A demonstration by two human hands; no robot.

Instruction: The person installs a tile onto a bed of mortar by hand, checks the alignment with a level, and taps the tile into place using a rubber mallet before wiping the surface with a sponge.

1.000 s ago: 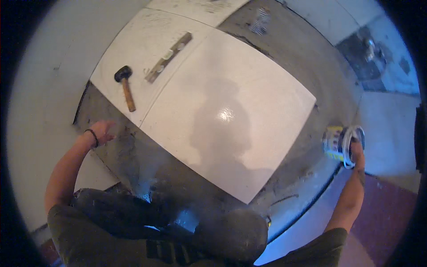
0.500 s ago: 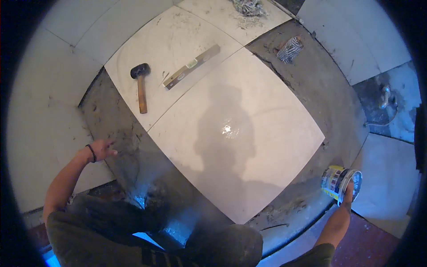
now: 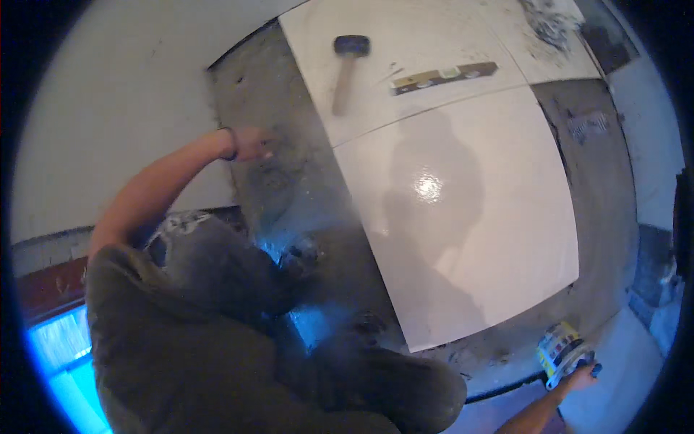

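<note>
My left hand (image 3: 253, 145), with a dark bracelet at the wrist, is just over the grey mortar bed (image 3: 267, 87) on the left. Its fingers look apart and hold nothing, though they are somewhat blurred. At the lower right my right hand (image 3: 580, 377) is closed at the mouth of a small yellow and white bucket (image 3: 558, 353), which lies tilted. A short dark handle (image 3: 596, 370) sticks out past that hand; the tool it belongs to is hidden. Between my hands lies a large, pale, glossy tile (image 3: 499, 188), carrying my shadow.
On the adjoining tile rest a rubber mallet (image 3: 351, 47) with a wooden handle and a spirit level (image 3: 444, 77). Farther right, a crumpled grey rag (image 3: 547, 25) and a striped item (image 3: 589, 125) lie near the edge. Pale panels (image 3: 144, 108) stand along the left.
My view has turned, so the tiles and tools appear shifted right and up. The left hand stays over the mortar. A dark handle now shows at my right hand.
</note>
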